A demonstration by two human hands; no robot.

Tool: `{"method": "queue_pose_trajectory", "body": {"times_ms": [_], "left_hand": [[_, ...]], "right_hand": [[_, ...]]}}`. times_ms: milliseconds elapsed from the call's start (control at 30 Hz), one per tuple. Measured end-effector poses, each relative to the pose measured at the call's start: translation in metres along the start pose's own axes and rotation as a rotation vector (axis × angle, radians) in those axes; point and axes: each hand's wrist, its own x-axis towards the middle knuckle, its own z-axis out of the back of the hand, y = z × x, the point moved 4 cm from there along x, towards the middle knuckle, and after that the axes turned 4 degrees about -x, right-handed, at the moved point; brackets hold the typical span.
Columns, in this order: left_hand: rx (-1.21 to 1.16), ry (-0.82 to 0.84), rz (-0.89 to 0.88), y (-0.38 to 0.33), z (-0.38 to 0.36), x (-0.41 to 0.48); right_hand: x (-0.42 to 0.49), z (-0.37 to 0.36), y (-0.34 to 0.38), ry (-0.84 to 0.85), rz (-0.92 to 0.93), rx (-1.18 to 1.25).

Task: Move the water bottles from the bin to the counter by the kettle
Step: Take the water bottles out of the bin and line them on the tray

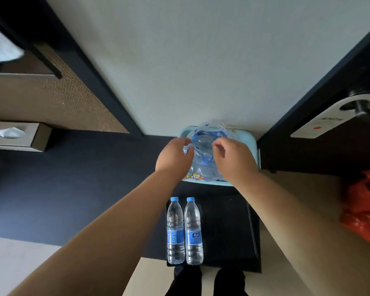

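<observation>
Head view: my left hand [173, 155] and right hand [233, 159] pinch the plastic wrap [203, 146] in the bin [251, 144] — likely opening it to reach bottles.

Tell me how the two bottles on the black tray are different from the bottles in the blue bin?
The two bottles on the black tray, one beside the other, sit in a neat pair; the bottles in the blue bin lie jumbled. The tray pair is bare, but the bin's are inside crinkly clear plastic wrap. The left hand and right hand reach at the bin's bottles, not the tray pair. All look clear with blue parts.
</observation>
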Motion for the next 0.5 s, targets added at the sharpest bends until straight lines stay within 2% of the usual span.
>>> {"method": "queue_pose_trajectory", "body": {"times_ms": [67, 133, 233, 333, 500], "left_hand": [[0.077, 0.075, -0.036, -0.022, -0.002, 0.013], [0.168, 0.221, -0.042, -0.037, -0.011, 0.023], [0.445, 0.463, -0.101, -0.047, -0.033, 0.021], [0.627, 0.455, -0.151, -0.049, -0.046, 0.011], [0.849, 0.494, -0.225, -0.039, -0.063, -0.009]], "right_hand": [[0.019, 0.005, -0.011, 0.078, -0.027, -0.082], [0.030, 0.001, -0.023, 0.270, -0.058, -0.193], [0.031, -0.005, -0.031, 0.518, -0.030, -0.529], [0.022, -0.004, -0.034, 0.568, 0.011, -0.645], [0.001, -0.006, -0.042, 0.597, 0.002, -0.590]]}}
